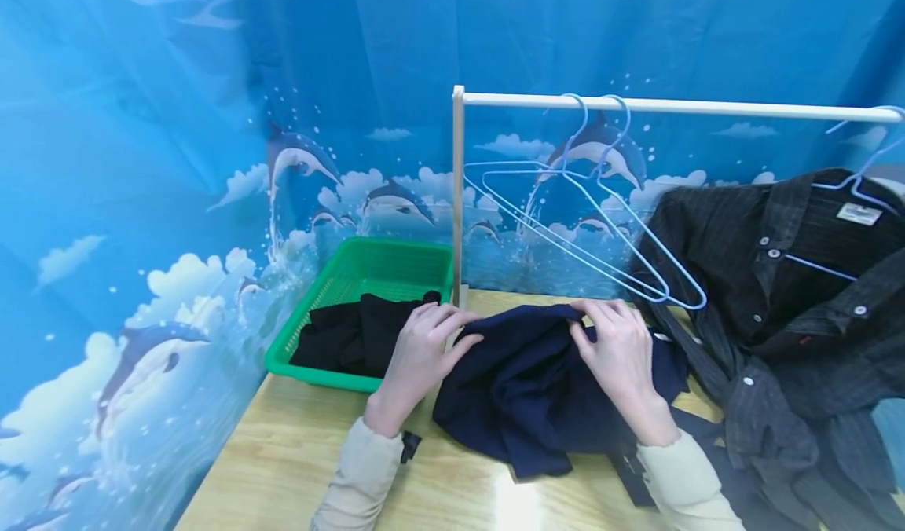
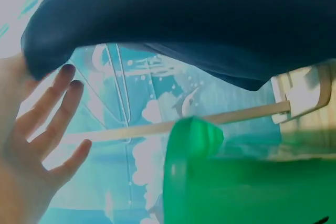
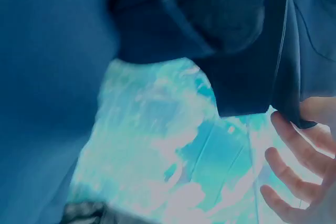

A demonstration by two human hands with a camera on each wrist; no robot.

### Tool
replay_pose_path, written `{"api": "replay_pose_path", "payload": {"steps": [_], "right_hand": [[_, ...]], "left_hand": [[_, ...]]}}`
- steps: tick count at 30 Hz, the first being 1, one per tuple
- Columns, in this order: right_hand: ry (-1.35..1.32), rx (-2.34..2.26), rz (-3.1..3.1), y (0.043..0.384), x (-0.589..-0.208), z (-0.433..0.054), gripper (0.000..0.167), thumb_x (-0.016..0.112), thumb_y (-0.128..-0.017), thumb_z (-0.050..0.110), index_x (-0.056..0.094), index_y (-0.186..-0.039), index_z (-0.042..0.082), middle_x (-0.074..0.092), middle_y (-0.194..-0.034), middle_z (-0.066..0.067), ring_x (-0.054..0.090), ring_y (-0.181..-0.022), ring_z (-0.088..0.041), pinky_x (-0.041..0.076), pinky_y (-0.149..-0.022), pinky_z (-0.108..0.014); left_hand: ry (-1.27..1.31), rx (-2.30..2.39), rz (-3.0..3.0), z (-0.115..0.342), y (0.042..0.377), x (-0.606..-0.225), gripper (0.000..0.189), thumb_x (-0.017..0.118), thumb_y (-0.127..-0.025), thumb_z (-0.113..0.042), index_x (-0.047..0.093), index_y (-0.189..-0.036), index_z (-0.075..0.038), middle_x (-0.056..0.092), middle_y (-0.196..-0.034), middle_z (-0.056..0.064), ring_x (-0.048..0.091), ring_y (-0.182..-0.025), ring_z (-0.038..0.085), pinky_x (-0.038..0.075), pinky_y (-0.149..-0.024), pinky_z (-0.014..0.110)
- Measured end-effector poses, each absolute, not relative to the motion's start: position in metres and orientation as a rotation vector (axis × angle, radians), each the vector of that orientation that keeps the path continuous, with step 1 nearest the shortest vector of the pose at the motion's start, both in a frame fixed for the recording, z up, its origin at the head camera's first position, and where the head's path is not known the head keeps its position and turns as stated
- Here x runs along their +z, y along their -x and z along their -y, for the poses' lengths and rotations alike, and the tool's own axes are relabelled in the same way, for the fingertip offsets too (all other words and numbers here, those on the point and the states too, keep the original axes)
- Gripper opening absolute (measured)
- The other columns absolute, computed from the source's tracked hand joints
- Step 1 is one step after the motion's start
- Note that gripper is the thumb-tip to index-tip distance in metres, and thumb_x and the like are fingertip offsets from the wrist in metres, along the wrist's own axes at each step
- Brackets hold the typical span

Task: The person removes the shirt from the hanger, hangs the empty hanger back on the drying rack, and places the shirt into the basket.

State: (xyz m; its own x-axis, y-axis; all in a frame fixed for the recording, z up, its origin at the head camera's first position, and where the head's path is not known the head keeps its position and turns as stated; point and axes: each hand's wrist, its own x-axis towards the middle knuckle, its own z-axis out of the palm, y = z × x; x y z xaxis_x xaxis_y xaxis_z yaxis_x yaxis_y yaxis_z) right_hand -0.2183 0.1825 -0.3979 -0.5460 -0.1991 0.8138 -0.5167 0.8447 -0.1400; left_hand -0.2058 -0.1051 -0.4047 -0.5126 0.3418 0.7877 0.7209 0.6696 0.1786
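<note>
A navy blue garment (image 1: 523,390) hangs bunched in folds over the wooden table, held up along its top edge by both hands. My left hand (image 1: 424,346) pinches its upper left part between thumb and fingers; the left wrist view shows the other fingers spread below the cloth (image 2: 184,14). At the upper right, my right hand (image 1: 618,350) pinches the edge with thumb and forefinger. In the right wrist view, stitched seams show on the navy cloth (image 3: 241,77) beside that hand (image 3: 307,166), whose lower fingers are loosely bent.
Left of the garment stands a green basket (image 1: 321,375) with black clothing (image 1: 357,331) inside. Behind, two blue wire hangers (image 1: 566,172) hang from a white rail (image 1: 509,100). A dark button shirt (image 1: 813,342) hangs at right, its lower part draping onto the table (image 1: 297,452).
</note>
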Motion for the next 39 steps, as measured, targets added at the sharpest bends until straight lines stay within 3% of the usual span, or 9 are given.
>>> {"api": "replay_pose_path", "payload": {"steps": [8,15,18,22,26,31,36,39], "right_hand": [[-0.424,0.358,2.213,0.214,-0.418,-0.229,0.025,0.083,-0.074,-0.002,0.075,-0.096,0.005,0.074,-0.089,-0.015,0.061,-0.082,-0.037,0.047,-0.069,-0.051],[-0.409,0.266,2.488,0.207,-0.441,-0.254,0.029,0.084,-0.069,-0.005,0.079,-0.091,0.014,0.074,-0.091,-0.009,0.061,-0.086,-0.035,0.052,-0.066,-0.050],[-0.438,0.226,2.615,0.204,-0.449,-0.261,0.034,0.078,-0.068,-0.013,0.079,-0.091,0.013,0.072,-0.092,-0.008,0.060,-0.085,-0.034,0.053,-0.067,-0.049],[-0.527,0.200,2.691,0.201,-0.455,-0.269,0.039,0.076,-0.069,-0.016,0.079,-0.097,0.012,0.072,-0.093,-0.008,0.059,-0.085,-0.033,0.053,-0.070,-0.048],[-0.583,0.247,2.667,0.195,-0.455,-0.283,0.035,0.083,-0.076,-0.005,0.077,-0.107,0.011,0.072,-0.099,-0.009,0.061,-0.089,-0.035,0.052,-0.077,-0.052],[-0.481,0.303,2.670,0.184,-0.447,-0.305,0.032,0.084,-0.082,0.018,0.075,-0.112,0.012,0.071,-0.105,-0.015,0.062,-0.094,-0.039,0.051,-0.076,-0.058],[-0.390,0.325,2.914,0.173,-0.442,-0.327,0.065,0.086,-0.075,0.046,0.068,-0.126,0.010,0.064,-0.120,-0.026,0.057,-0.106,-0.048,0.048,-0.081,-0.066],[-0.375,0.296,3.085,0.170,-0.446,-0.337,0.086,0.090,-0.065,0.051,0.061,-0.135,0.008,0.058,-0.127,-0.032,0.054,-0.110,-0.054,0.048,-0.081,-0.069]], "left_hand": [[0.954,-0.688,2.246,0.079,0.198,-0.416,0.030,0.070,-0.097,-0.032,0.073,-0.125,-0.021,0.070,-0.115,-0.002,0.066,-0.107,0.015,0.050,-0.100,0.036],[1.114,-0.573,2.441,0.049,0.188,-0.430,0.039,0.051,-0.106,-0.042,0.061,-0.141,-0.030,0.057,-0.145,-0.003,0.053,-0.133,0.017,0.040,-0.113,0.034],[1.190,-0.475,2.549,0.040,0.185,-0.439,0.042,0.045,-0.106,-0.047,0.058,-0.144,-0.033,0.049,-0.154,-0.002,0.045,-0.142,0.020,0.034,-0.118,0.038],[1.230,-0.415,2.675,0.032,0.183,-0.450,0.043,0.046,-0.106,-0.048,0.057,-0.145,-0.034,0.043,-0.158,-0.003,0.040,-0.146,0.022,0.036,-0.117,0.048],[1.206,-0.368,2.773,0.028,0.182,-0.458,0.042,0.050,-0.104,-0.047,0.057,-0.144,-0.035,0.044,-0.157,-0.004,0.042,-0.144,0.021,0.040,-0.113,0.054],[1.179,-0.360,2.804,0.028,0.183,-0.466,0.041,0.054,-0.103,-0.047,0.060,-0.141,-0.035,0.048,-0.155,-0.003,0.046,-0.141,0.020,0.042,-0.110,0.054],[1.166,-0.375,2.801,0.028,0.184,-0.466,0.040,0.053,-0.103,-0.048,0.061,-0.140,-0.036,0.048,-0.154,-0.004,0.046,-0.141,0.020,0.042,-0.110,0.054],[1.165,-0.384,2.808,0.028,0.184,-0.466,0.040,0.053,-0.103,-0.048,0.061,-0.140,-0.036,0.048,-0.154,-0.003,0.045,-0.142,0.020,0.042,-0.110,0.054]]}}
